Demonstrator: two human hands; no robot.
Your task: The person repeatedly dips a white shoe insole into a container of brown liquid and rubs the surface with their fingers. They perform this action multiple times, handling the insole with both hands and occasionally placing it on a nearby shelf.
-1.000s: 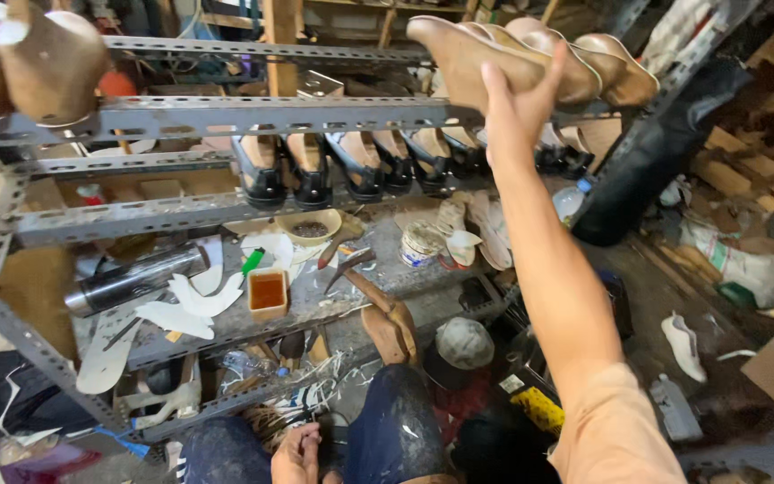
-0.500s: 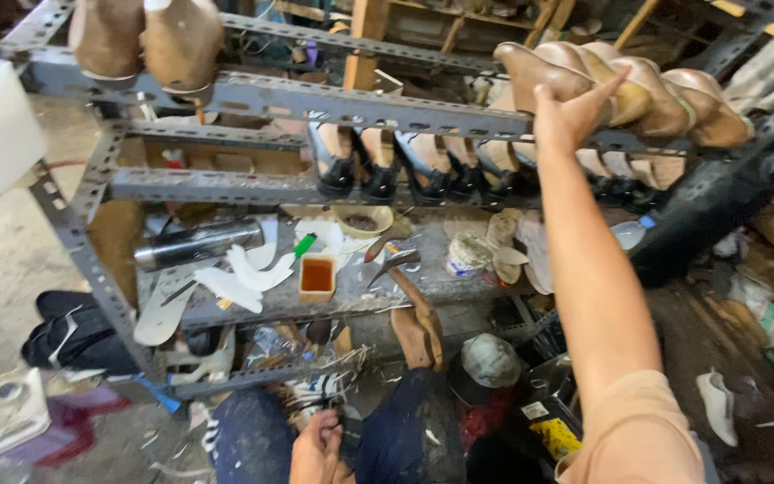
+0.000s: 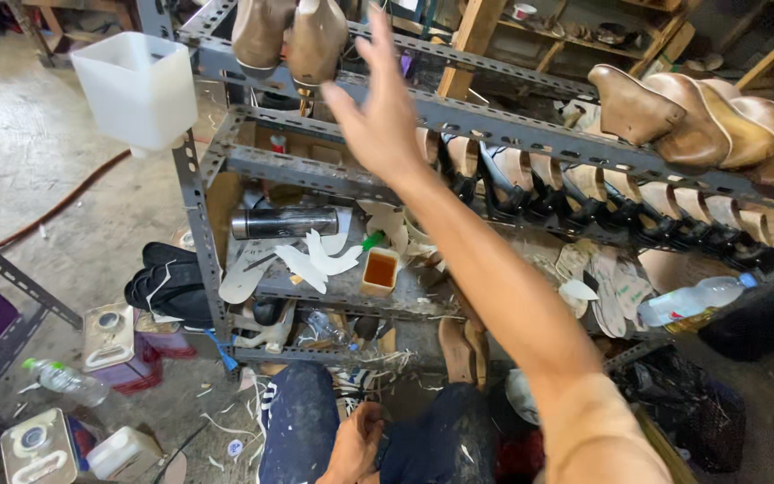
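Observation:
My right hand [image 3: 380, 112] is raised with fingers spread, empty, in front of the grey metal rack [image 3: 512, 134]. It hovers just right of two brown shoe uppers [image 3: 290, 36] that stand on the rack's top left. More brown shoe uppers [image 3: 700, 116] sit on the top rail at the right. My left hand [image 3: 353, 441] rests low between my knees, fingers curled; what it holds I cannot make out. A row of black heeled shoes [image 3: 584, 202] hangs on the middle rail.
A white plastic tub [image 3: 136, 85] hangs at the rack's left corner. On the lower shelf lie a steel flask [image 3: 284, 222], white cut-out pieces [image 3: 315, 260] and a small cup of orange liquid [image 3: 380, 271]. A water bottle [image 3: 696, 300] lies at right. Metal cans [image 3: 109, 332] stand on the floor.
My right hand left the brown uppers at the right and swung left across the rack toward the two uppers at top left. The view shifted left with it.

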